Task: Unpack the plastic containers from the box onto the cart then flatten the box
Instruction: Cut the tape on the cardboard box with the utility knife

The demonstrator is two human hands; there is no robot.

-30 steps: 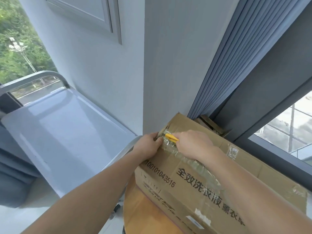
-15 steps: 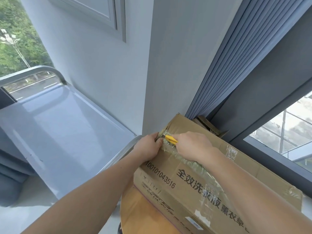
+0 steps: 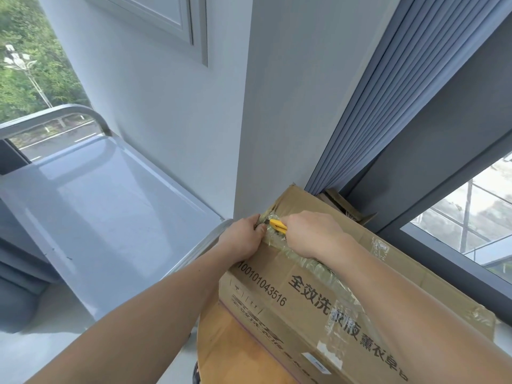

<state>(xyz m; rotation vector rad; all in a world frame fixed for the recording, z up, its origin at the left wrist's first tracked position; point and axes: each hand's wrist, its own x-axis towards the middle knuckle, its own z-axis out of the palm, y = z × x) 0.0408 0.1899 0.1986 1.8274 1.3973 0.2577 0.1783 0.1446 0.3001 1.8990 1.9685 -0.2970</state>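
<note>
The left hand (image 3: 243,239) has its fingers curled over the far top edge of the taped cardboard box (image 3: 277,286), gripping it. Just right of those fingers, the right hand (image 3: 310,234) is closed round a yellow cutter (image 3: 278,225) whose tip meets the clear tape (image 3: 313,266) on the top seam. The box sits on a wooden tabletop (image 3: 230,350) below both hands, and the grey cart (image 3: 110,217) lies just left of the left fingers.

The cardboard box (image 3: 277,261) bore the printed number (image 3: 261,284) 100101043516 on its top, at six o'clock in the view. From there toward five o'clock ran large black characters (image 3: 332,309), 全效洗衣液 薰衣草, partly under clear tape (image 3: 336,306). A small white label (image 3: 315,361) lower down was unreadable.
</note>
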